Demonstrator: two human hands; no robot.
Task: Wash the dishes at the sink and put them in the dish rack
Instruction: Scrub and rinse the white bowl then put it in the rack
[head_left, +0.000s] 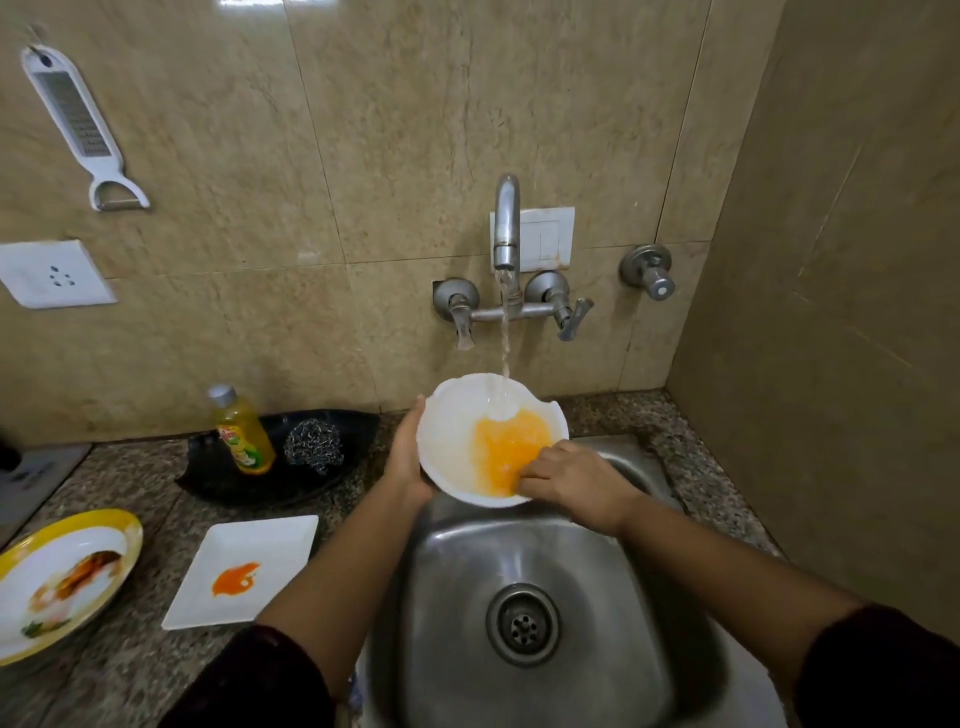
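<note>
As left hand (408, 457) grips bowl (451, 441), right hand (576, 483) touches stain (506, 441).

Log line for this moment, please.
stage: rinsing bowl | left hand: holds bowl rim | right hand: presses orange patch inside | tap: running into bowl | waiting: square plate, round plate on counter

Single head-worn wide-angle view, from above and close, facing forward and down over the sink (447, 571), tiled wall (363, 130) ahead.
</note>
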